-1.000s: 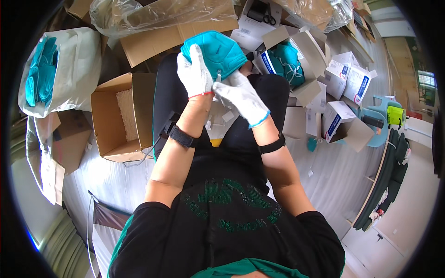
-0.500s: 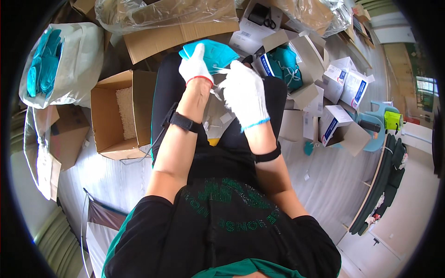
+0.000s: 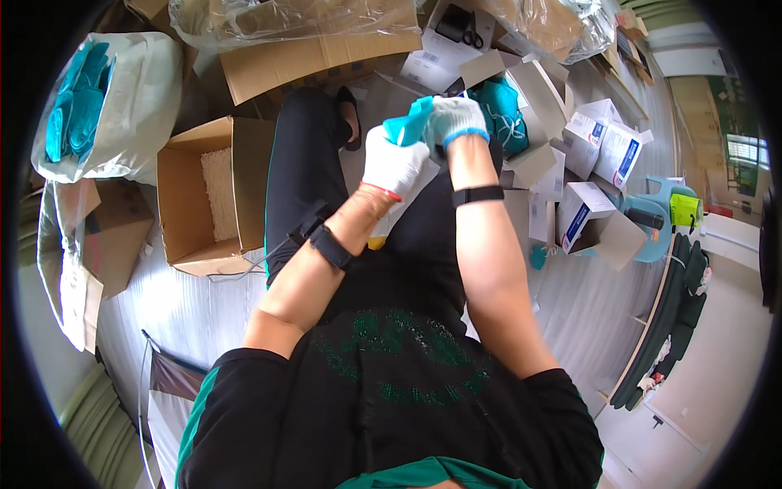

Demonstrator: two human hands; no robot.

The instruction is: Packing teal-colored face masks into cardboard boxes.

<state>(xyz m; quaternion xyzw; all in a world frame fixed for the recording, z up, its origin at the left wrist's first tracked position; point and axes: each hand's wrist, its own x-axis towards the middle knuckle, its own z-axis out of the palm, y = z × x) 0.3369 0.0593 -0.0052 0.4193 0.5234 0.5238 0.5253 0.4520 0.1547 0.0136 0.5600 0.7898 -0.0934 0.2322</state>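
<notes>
Above my lap, a teal face mask (image 3: 410,122) is held up between my two white-gloved hands, seen narrow and edge-on. My left hand (image 3: 396,163), in a red-cuffed glove, is closed on its near end. My right hand (image 3: 458,119), in a blue-cuffed glove, is closed at its far right side; its fingertips are partly hidden. Just right of that hand, an open white box (image 3: 547,94) holds several teal masks (image 3: 507,122) with white straps. At the far left, flat teal pieces (image 3: 80,114) fill a whitish plastic bag (image 3: 151,106).
An open brown carton (image 3: 183,204) with pale contents stands left of my legs. A plastic-covered carton (image 3: 318,61) lies ahead. White boxes (image 3: 623,155) and a blue stool (image 3: 652,196) stand right. A teal piece (image 3: 538,257) lies on the floor. Scissors (image 3: 472,34) rest ahead.
The mask has turned from broad side to edge-on and moved right. My left hand has moved right and nearer to me; my right hand has moved right and farther away.
</notes>
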